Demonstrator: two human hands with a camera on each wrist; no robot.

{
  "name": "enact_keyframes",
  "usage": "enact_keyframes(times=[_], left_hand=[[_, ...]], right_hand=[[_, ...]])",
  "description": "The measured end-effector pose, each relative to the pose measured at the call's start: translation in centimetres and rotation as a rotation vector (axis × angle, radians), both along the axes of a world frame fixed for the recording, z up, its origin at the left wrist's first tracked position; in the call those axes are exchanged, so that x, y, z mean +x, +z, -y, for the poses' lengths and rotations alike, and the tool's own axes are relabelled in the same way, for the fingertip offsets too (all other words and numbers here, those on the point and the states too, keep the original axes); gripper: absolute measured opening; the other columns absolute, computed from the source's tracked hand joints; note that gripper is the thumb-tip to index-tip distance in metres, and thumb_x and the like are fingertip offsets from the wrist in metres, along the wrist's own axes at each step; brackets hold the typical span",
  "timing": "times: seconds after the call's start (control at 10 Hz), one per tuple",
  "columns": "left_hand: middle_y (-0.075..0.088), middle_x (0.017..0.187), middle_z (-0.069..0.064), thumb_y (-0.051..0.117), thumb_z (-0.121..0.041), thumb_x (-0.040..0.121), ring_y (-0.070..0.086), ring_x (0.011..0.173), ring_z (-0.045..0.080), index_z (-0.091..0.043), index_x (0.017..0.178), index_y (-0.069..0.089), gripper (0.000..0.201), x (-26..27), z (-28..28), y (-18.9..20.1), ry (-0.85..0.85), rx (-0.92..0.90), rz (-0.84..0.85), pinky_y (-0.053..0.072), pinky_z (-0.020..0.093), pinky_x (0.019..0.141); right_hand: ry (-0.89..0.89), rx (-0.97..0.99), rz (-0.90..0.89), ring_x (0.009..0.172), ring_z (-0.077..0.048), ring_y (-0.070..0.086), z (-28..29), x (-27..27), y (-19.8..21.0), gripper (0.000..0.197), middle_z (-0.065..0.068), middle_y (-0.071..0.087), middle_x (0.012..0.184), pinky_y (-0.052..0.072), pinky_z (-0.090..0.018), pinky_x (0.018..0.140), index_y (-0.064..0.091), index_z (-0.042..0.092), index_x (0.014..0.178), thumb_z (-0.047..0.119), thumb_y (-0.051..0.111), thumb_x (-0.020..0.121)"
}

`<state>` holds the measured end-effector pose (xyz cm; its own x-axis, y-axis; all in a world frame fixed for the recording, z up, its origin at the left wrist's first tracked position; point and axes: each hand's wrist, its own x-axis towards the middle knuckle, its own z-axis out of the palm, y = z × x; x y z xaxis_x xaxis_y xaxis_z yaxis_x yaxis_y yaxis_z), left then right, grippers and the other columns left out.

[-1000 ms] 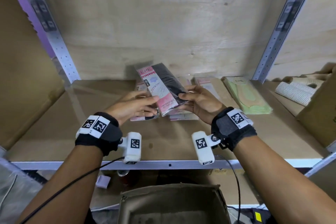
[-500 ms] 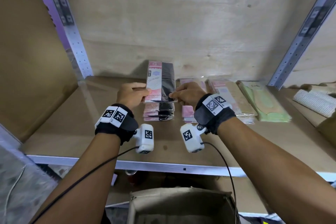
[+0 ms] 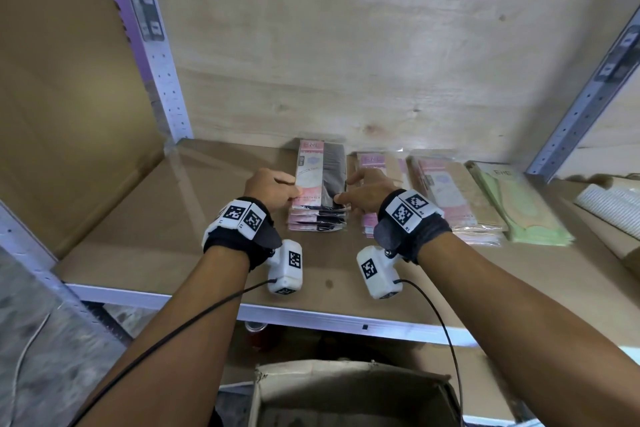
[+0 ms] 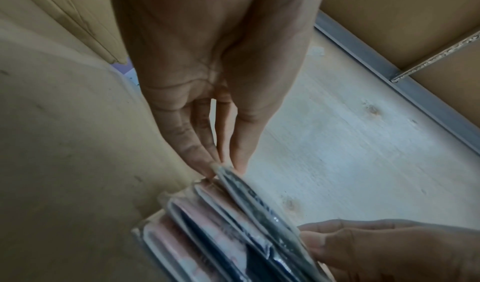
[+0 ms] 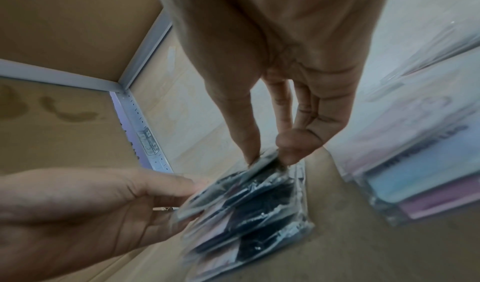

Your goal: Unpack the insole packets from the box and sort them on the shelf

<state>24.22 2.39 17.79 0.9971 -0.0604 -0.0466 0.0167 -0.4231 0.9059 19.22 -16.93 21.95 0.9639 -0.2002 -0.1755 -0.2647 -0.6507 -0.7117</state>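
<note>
A pink-and-black insole packet (image 3: 320, 173) lies on top of a stack of like packets (image 3: 317, 220) on the shelf board (image 3: 173, 218). My left hand (image 3: 294, 189) pinches its left edge, and the left wrist view shows thumb and fingers closed on the packet's (image 4: 241, 186) rim. My right hand (image 3: 341, 192) pinches the right edge. In the right wrist view its thumb and fingertips (image 5: 288, 145) clamp the packet's (image 5: 233, 186) corner above the stack (image 5: 249, 225). The open cardboard box (image 3: 346, 388) sits below the shelf, its inside hidden.
To the right of the stack lie a pink-and-tan stack (image 3: 377, 163), another pink-and-tan stack (image 3: 453, 198) and green packets (image 3: 519, 208). A white ribbed roll (image 3: 609, 201) sits at the far right. Metal uprights (image 3: 156, 55) flank the bay; cardboard lines the left side.
Both hands carried the tilted packet back and down onto the pink-and-black stack. It now lies flat and square with the stack.
</note>
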Motion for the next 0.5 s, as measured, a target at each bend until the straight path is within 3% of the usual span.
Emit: enact_keyframes(times=[0.1,0.2,0.3,0.4,0.5], left_hand=[[0.074,0.114,0.011,0.077,-0.01,0.082,0.071,0.104,0.027,-0.007,0.113,0.075,0.031,-0.2,0.1,0.1,0.006,0.025,0.005,0.055,0.041,0.099],[0.075,0.114,0.008,0.077,-0.013,0.082,0.071,0.104,0.025,-0.01,0.114,0.075,0.031,-0.4,0.2,0.2,0.006,0.059,0.023,0.055,0.04,0.098],[0.076,0.11,0.01,0.074,-0.011,0.085,0.072,0.099,0.026,-0.009,0.112,0.075,0.027,-0.7,0.2,0.6,-0.016,0.056,0.019,0.056,0.041,0.096],[0.077,0.102,0.013,0.073,-0.013,0.085,0.069,0.081,0.024,-0.011,0.104,0.076,0.019,-1.1,-0.1,1.2,-0.002,0.026,0.011,0.058,0.041,0.093],[0.077,0.103,0.009,0.074,-0.021,0.085,0.07,0.095,0.025,-0.016,0.101,0.077,0.017,-1.2,-0.7,2.1,0.122,-0.007,0.054,0.056,0.041,0.097]], right_hand=[[-0.002,-0.005,-0.015,0.087,-0.021,0.068,0.1,0.0,-0.1,0.035,-0.004,0.069,0.092,0.058,-0.036,0.084,0.063,0.016,0.104,0.025,0.082,0.076],[0.0,0.017,-0.023,0.075,-0.02,0.064,0.2,0.1,-0.2,0.022,-0.004,0.068,0.085,0.06,-0.036,0.081,0.06,0.02,0.084,0.024,0.081,0.078],[0.002,0.03,-0.023,0.074,-0.02,0.062,0.2,0.2,-0.1,0.022,-0.007,0.069,0.085,0.06,-0.041,0.084,0.059,0.021,0.078,0.023,0.081,0.077],[0.027,0.033,-0.016,0.076,-0.02,0.062,0.2,0.2,0.1,0.021,-0.005,0.066,0.08,0.058,-0.046,0.087,0.062,0.016,0.083,0.025,0.08,0.077],[0.022,0.001,0.011,0.094,-0.021,0.064,0.5,0.2,0.1,0.033,0.001,0.061,0.091,0.057,-0.045,0.089,0.055,0.02,0.095,0.036,0.078,0.077]])
